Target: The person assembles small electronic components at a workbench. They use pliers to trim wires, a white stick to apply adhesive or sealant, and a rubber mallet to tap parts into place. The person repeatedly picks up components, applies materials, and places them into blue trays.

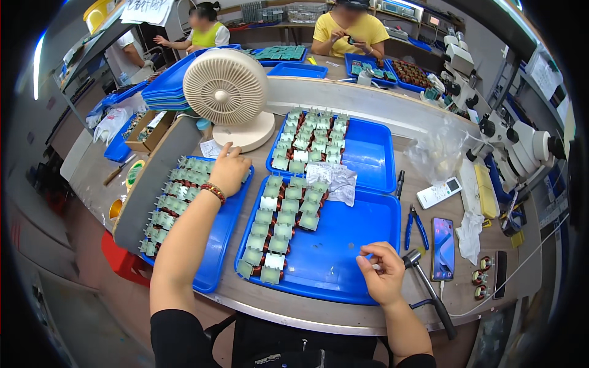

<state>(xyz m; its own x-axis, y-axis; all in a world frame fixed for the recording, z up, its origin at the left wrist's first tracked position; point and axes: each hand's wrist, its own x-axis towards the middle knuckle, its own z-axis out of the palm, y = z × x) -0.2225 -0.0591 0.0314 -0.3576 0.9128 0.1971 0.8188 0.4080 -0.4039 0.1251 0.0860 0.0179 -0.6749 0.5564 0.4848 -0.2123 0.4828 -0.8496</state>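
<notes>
My left hand (pixel 230 172), a beaded bracelet at its wrist, is over the far end of the left blue tray (pixel 216 260). Its fingers are stretched out and apart, with nothing visible in them. Beside and below it in that tray are rows of copper-wound coils with pale green plates (pixel 184 191). My right hand (pixel 385 273) hovers at the right edge of the middle blue tray (pixel 331 264), fingers curled in around something small and pale that I cannot make out. Several rows of the same coil parts (pixel 282 231) fill that tray's left side.
Behind stands another blue tray (pixel 371 153) of coils, a crumpled paper (pixel 334 182) at its front edge. A beige fan (pixel 224 92) stands at the back left. Right of the trays lie blue-handled pliers (pixel 416 228), a hammer (pixel 434 297), a phone (pixel 443 248) and a white remote (pixel 438 192).
</notes>
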